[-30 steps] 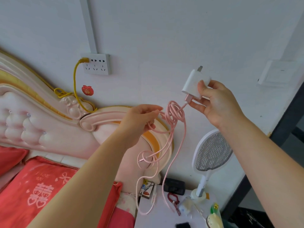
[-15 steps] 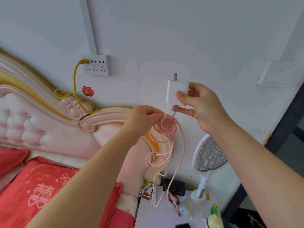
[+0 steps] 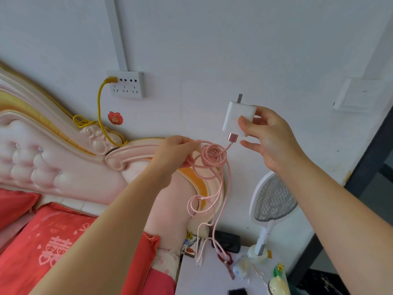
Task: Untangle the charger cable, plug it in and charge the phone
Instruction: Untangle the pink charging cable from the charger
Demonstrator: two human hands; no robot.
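The right hand (image 3: 274, 141) holds the white charger adapter (image 3: 239, 118) up in front of the wall, thumb pressed on its face and fingers curled behind its right edge, the lower fingers spread loose beneath it; the adapter stands upright with its metal prongs at twelve o'clock and the pink plug of the cable at six o'clock, so the block sits at about ten o'clock from the palm; the left hand (image 3: 172, 152) is closed in a pinch on the pink charger cable (image 3: 212, 158), fingertips gathered at three o'clock of the hand, right against a tight coil of several turns; that coil lies at about eight o'clock from the adapter, joined to it by a short slack run; below the coil, at six o'clock, looser loops hang down in front of the pink headboard (image 3: 70, 167), and the strands trail onto the white bedside table (image 3: 204, 277), where the far end lies among small items; a dark phone (image 3: 237, 291) shows partly at the bottom edge of the table, well apart from both hands; the wall socket strip (image 3: 127, 84) is at ten o'clock from the adapter, well apart, with a yellow cord (image 3: 99, 107) plugged into its left end; an electric swatter (image 3: 273, 201) stands on the table at five o'clock from the coil.
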